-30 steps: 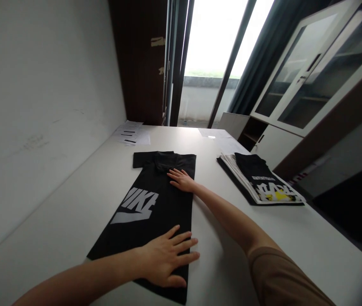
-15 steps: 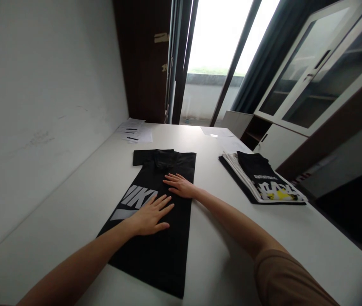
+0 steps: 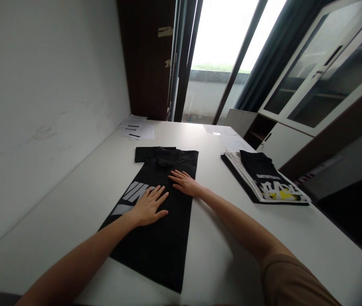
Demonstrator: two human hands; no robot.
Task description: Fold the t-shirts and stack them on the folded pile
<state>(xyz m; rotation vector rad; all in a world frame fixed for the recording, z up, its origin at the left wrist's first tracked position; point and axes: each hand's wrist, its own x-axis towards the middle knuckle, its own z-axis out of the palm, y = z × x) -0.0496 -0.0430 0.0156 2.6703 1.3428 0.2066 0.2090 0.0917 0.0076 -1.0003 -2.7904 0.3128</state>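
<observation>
A black T-shirt (image 3: 164,242) with large grey lettering lies on the white table (image 3: 69,221), folded lengthwise with a sleeve sticking out at its far left. My left hand (image 3: 150,207) rests flat on it, fingers spread, covering part of the lettering. Farther up the cloth, my right hand (image 3: 184,183) lies open near the shirt's right edge, palm down. Neither hand grips the fabric.
To the right is a stack of folded shirts (image 3: 265,178), the top one black with white and yellow print. Papers (image 3: 138,128) lie at the far left corner, by the wall (image 3: 47,85). A glass-door cabinet (image 3: 321,72) stands beyond the table's right side.
My left hand has slid slightly left and away from me over the lettering. My right hand has shifted a little toward the shirt's right edge. The view has tilted slightly.
</observation>
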